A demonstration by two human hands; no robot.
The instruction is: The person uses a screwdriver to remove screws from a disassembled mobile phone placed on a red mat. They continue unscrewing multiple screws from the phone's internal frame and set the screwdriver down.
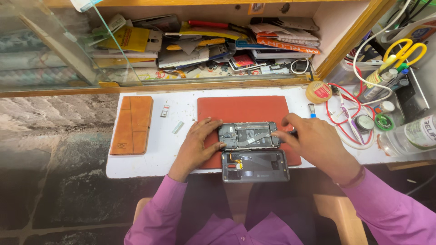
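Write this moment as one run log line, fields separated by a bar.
left hand steadies opened phone | right hand at its right edge | back cover below | red mat

Open room on the left, clutter on the right
I see bare white table (150, 149) between the brown wallet case (131, 124) and the red mat (245, 109), with only two small parts there; right of the mat, red cables (349, 113), a round tin (319, 91) and bottles (408, 136) block my way
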